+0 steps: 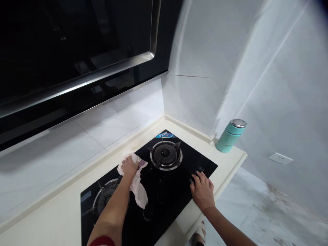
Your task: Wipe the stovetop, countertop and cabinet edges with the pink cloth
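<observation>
Pinkish-white fabric, a cleaning cloth, lies bunched beneath our left hand, whose bent fingers hold it against the black glass gas hob. Its loose end trails from our left hand towards us, down to a control knob. A red cuff circles our left forearm, which passes over the left burner and partly hides it. Just right of that hand sits the right burner, with a blue sticker behind it at the hob's corner.

Our right hand rests at the hob's front edge, fingers loosely spread and curved; we cannot tell what lies under its fingertips. Beyond it and to its right, a mint-green flask with a silver lid stands on the cream countertop. Farther right is a wall socket. Above our left hand hangs a black range hood; below our right hand, a foot shows on the floor.
</observation>
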`<act>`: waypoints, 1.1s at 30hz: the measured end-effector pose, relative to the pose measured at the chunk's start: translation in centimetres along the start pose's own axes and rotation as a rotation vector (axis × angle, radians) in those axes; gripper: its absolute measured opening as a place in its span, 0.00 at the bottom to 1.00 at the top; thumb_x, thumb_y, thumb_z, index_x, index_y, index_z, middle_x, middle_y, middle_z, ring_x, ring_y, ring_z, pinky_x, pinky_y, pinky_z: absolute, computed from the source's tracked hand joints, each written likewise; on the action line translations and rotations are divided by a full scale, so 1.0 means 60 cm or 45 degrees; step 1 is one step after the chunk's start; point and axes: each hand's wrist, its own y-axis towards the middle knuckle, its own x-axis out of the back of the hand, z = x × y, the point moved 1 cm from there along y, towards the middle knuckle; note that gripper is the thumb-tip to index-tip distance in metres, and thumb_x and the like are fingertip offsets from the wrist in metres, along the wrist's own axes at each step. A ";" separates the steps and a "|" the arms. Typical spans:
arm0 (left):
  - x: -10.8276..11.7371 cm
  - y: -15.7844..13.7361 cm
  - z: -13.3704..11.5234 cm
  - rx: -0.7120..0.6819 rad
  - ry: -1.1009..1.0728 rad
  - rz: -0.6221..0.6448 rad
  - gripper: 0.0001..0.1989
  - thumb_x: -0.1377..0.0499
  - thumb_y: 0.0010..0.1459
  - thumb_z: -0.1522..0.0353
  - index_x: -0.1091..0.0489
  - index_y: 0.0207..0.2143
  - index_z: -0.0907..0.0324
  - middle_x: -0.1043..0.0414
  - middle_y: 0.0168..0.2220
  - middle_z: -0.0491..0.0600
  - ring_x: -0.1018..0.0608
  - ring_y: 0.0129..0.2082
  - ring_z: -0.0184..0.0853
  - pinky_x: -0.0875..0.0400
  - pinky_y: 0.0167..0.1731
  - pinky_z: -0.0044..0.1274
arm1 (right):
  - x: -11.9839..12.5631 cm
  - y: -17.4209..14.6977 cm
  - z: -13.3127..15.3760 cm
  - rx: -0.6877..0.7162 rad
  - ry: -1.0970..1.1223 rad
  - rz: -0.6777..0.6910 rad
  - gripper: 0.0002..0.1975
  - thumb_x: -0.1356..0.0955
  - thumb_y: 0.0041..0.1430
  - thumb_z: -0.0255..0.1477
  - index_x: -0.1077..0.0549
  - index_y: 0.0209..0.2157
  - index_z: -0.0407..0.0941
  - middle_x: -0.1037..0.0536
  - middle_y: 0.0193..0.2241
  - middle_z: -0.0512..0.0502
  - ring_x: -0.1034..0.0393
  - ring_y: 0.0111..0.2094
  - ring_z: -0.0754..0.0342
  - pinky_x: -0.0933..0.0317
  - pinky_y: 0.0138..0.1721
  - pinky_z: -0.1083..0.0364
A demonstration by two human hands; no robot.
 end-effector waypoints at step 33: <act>-0.098 -0.299 0.090 -0.608 -0.259 -0.098 0.26 0.49 0.66 0.59 0.37 0.63 0.59 0.31 0.61 0.59 0.32 0.64 0.48 0.38 0.65 0.42 | -0.003 -0.007 -0.004 0.031 -0.062 -0.023 0.16 0.40 0.66 0.31 0.28 0.49 0.42 0.28 0.56 0.35 0.41 0.62 0.40 0.49 0.60 0.40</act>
